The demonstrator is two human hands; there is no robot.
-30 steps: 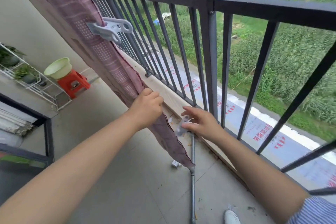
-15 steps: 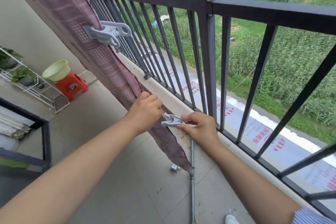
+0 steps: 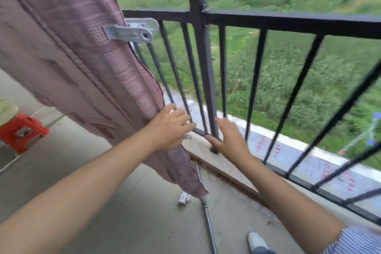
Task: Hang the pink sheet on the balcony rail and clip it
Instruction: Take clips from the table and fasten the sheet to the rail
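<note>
Head cam's kinda blurry, but the left hand [image 3: 169,128] has its fingers [image 3: 185,125] curled onto the lower edge of the pink sheet [image 3: 82,57], while the right hand [image 3: 231,140] is spread loose near the thick post [image 3: 203,68], holding nothing. Sheet hangs along the balcony rail [image 3: 288,23] with 1 grey clip [image 3: 129,34] pinching it up top, and there's a red stool [image 3: 20,130] off left on the floor [image 3: 123,212].
</note>
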